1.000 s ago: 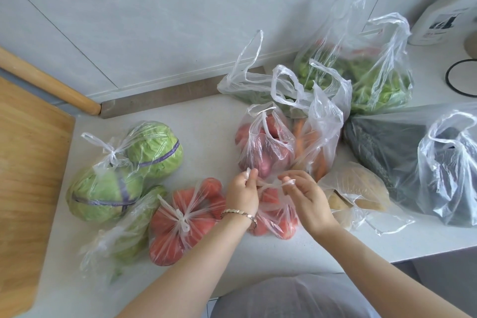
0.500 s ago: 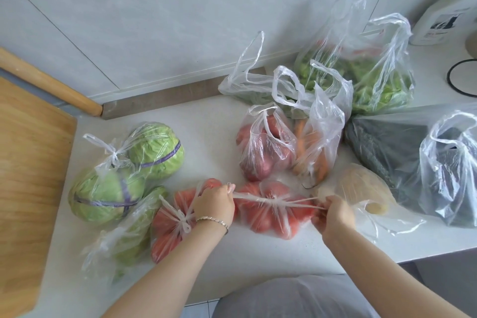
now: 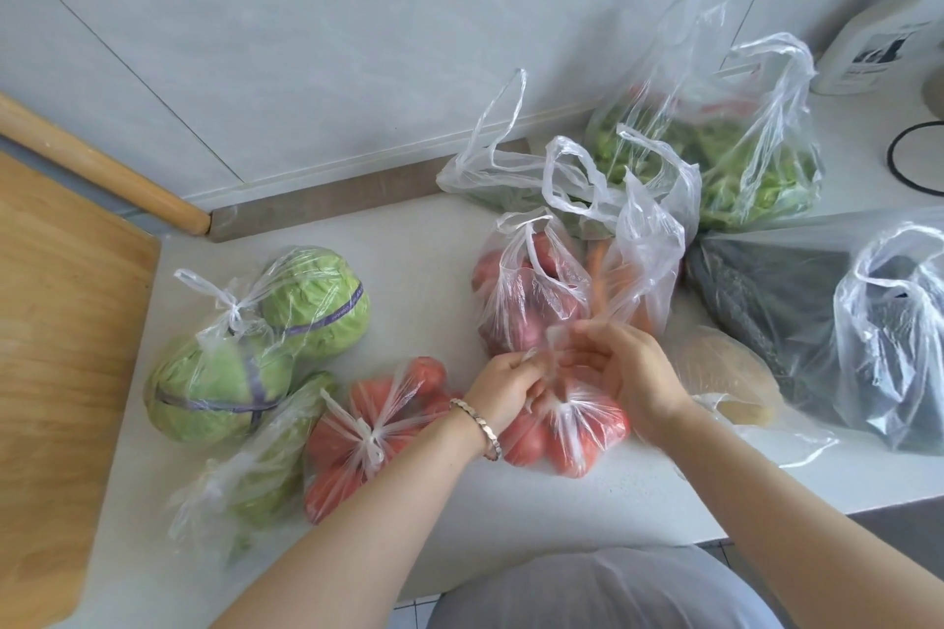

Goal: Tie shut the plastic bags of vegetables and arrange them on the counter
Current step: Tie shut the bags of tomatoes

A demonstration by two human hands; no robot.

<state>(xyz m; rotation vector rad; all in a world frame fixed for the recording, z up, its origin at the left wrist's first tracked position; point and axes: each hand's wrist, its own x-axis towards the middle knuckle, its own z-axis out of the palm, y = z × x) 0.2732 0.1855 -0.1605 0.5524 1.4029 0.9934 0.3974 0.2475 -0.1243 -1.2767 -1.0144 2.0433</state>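
A clear bag of red tomatoes [image 3: 567, 434] lies on the white counter [image 3: 424, 261] near its front edge. My left hand [image 3: 503, 386] and my right hand [image 3: 626, 370] meet just above it, each pinching one of the bag's handles, which are gathered over a knot. To the left lie a tied bag of tomatoes [image 3: 368, 429], a tied bag of two green cabbages [image 3: 255, 347] and a smaller bag of greens [image 3: 255, 470]. Behind my hands stand untied bags: red produce [image 3: 526, 296] and carrots [image 3: 628, 271].
A bag of leafy greens [image 3: 740, 158] leans at the back, a bag of dark vegetables [image 3: 817, 322] fills the right, and a bag of pale produce [image 3: 725, 373] lies by my right wrist. A wooden board [image 3: 56, 347] borders the left. A white appliance [image 3: 878, 41] stands far right.
Half a second ago my hands were pulled wide apart, stretching the handles tight. They have come back together above the tomato bag, handles still held.
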